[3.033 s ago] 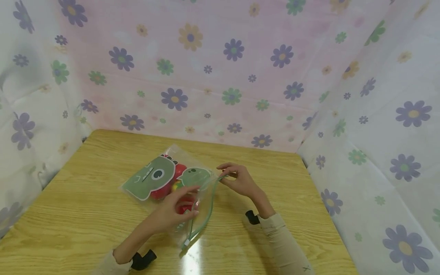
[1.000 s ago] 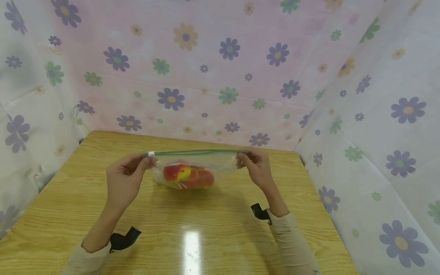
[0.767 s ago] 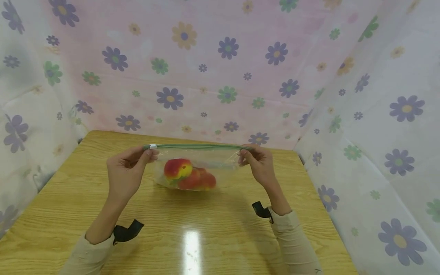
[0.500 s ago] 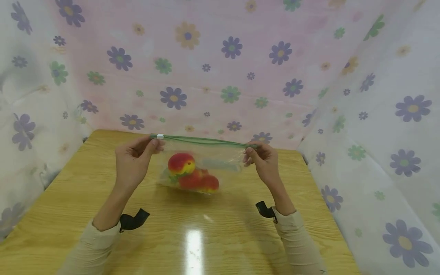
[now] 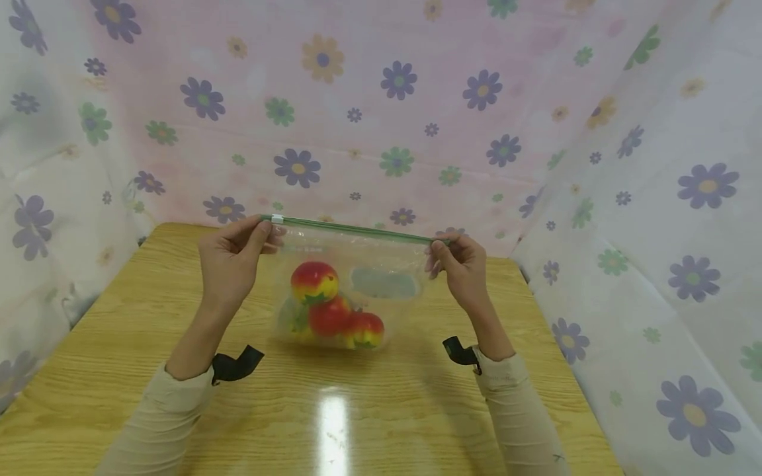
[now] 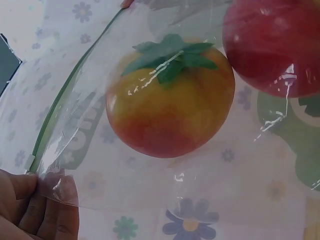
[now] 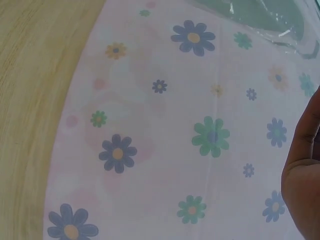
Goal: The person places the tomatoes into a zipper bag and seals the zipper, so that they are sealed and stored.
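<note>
A clear slider zip bag (image 5: 345,248) with a green zip edge hangs upright between the two hands in the head view. My left hand (image 5: 229,264) pinches its top left corner, right beside the white slider (image 5: 277,219). At the opposite top corner my right hand (image 5: 464,264) pinches the zip edge. Inside lie several red and yellow toy tomatoes; one tomato (image 6: 170,100) with green leaves shows large in the left wrist view. Part of a green print (image 7: 265,17) on the bag appears in the right wrist view, with the right hand (image 7: 305,175) at its edge.
A wood-grain table (image 5: 268,423) lies under the bag, with a bright light reflection near its front. Flowered cloth walls (image 5: 357,132) stand behind it and on both sides. Black camera mounts (image 5: 238,363) stick out from both wrists.
Three seconds ago the bag lay tilted on the table under both hands. Since then it has been turned upright and raised by its zip edge; the tomatoes have settled toward the bottom.
</note>
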Demonstrator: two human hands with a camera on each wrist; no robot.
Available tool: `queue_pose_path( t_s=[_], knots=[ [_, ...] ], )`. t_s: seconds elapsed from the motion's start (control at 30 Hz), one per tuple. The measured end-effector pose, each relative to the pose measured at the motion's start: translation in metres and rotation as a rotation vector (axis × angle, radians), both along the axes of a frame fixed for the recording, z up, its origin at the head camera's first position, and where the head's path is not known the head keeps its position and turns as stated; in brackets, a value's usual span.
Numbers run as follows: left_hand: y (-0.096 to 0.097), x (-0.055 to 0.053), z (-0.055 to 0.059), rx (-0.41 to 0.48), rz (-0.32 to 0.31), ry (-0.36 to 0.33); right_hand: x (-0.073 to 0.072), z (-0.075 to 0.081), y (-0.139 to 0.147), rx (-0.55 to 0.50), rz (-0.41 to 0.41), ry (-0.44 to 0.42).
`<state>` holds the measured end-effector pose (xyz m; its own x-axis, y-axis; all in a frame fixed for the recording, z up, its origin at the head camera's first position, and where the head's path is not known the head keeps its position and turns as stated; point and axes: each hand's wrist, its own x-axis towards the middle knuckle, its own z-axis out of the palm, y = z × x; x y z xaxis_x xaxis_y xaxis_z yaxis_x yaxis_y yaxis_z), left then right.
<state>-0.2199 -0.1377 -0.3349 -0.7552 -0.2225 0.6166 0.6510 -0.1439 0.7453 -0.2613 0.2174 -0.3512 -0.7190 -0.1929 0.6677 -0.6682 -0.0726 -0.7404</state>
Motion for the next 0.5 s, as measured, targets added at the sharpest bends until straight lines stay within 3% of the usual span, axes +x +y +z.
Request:
queue_pose_path(
  t_s=[0.5],
  knots=[
    [-0.0024,-0.0012,0.0027,-0.005,0.004,-0.072,-0.0016,0.0109,0.0039,0.045,0.04,0.01]
  ],
)
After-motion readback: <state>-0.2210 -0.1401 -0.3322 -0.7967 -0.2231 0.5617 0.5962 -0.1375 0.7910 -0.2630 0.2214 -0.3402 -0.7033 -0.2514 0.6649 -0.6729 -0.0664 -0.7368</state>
